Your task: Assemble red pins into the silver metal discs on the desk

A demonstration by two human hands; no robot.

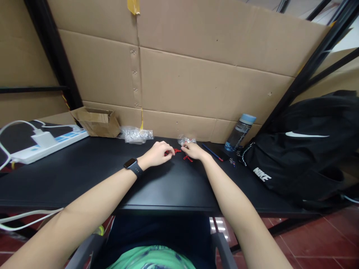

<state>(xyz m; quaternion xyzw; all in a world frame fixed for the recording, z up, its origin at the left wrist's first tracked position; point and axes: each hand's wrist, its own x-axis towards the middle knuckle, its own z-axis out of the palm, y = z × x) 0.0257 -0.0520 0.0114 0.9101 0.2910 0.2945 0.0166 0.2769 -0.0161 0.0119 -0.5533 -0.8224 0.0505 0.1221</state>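
Observation:
Both hands meet over the black table around a red knotted cord (177,150). My left hand (159,154), with a dark watch at the wrist, is closed on the cord's left part; red strands show between thumb and fingers. My right hand (193,151) pinches at the cord's right side, and a loose red loop (188,158) hangs just below its fingers. A short stretch of cord spans the gap between the hands. Right behind the right hand lies a crumpled clear plastic bag (185,139).
A small open cardboard box (102,127) and bubble wrap (137,135) stand at the back left, near a white power strip (60,145). To the right are a blue pen (212,151), a dark phone-like slab, a water bottle (239,133) and a black backpack (305,149).

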